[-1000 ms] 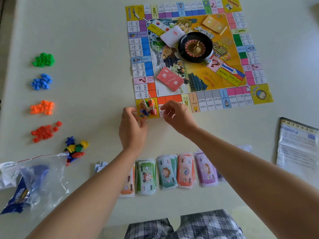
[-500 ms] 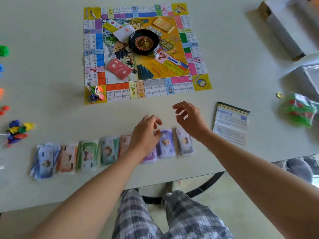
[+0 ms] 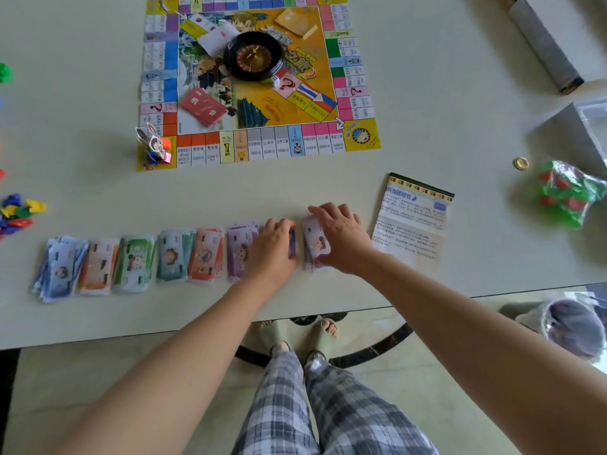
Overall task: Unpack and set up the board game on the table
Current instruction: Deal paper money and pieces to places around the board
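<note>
Pinching the lower-centre stack (image 3: pixel 316 245), right hand (image 3: pixel 343 239) may fan it apart by slipping; left hand (image 3: pixel 274 249) alongside, grip impossible to tell.
</note>
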Tool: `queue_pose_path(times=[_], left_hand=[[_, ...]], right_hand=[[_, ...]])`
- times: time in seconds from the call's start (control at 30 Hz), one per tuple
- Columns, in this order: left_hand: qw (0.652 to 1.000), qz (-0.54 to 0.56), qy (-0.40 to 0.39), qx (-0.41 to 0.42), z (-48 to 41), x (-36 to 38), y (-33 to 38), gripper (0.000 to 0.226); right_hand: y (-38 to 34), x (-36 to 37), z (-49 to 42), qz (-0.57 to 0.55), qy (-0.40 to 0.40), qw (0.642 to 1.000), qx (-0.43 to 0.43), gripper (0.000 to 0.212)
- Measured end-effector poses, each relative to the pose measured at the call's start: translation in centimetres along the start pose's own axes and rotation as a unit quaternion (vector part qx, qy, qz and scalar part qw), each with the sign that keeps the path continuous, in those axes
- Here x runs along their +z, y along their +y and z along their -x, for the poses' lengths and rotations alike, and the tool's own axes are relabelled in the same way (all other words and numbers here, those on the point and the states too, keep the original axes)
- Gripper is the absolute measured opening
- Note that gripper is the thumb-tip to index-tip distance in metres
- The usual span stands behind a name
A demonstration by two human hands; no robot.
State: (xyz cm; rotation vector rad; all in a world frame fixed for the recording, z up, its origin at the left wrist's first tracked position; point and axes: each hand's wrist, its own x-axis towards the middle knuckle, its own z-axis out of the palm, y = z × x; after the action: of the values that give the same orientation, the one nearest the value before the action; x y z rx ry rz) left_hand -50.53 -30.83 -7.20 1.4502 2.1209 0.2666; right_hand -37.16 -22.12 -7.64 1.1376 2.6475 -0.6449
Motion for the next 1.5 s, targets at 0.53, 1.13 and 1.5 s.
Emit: queue_pose_path(times=[0.53, 1.13, 1.5], left_hand=[[0.973, 0.225, -0.029, -0.028, -0.4, 0.0, 0.7, 0.042], [0.82, 0.543, -0.081, -0.162, -1.7, 0.2, 5.5, 0.028], [0.78, 0.593, -0.131, -0.15, -2.8, 2.9, 9.8, 0.026]], right_hand=[[0.9, -0.9, -0.5, -0.082, -0.039, 0.994, 0.055, 0.061], [7.8, -0.5, 4.6, -0.061, 0.088, 0.986, 0.124, 0.038], [14.5, -1.8, 8.9, -0.04, 0.1, 0.954, 0.281, 0.044]])
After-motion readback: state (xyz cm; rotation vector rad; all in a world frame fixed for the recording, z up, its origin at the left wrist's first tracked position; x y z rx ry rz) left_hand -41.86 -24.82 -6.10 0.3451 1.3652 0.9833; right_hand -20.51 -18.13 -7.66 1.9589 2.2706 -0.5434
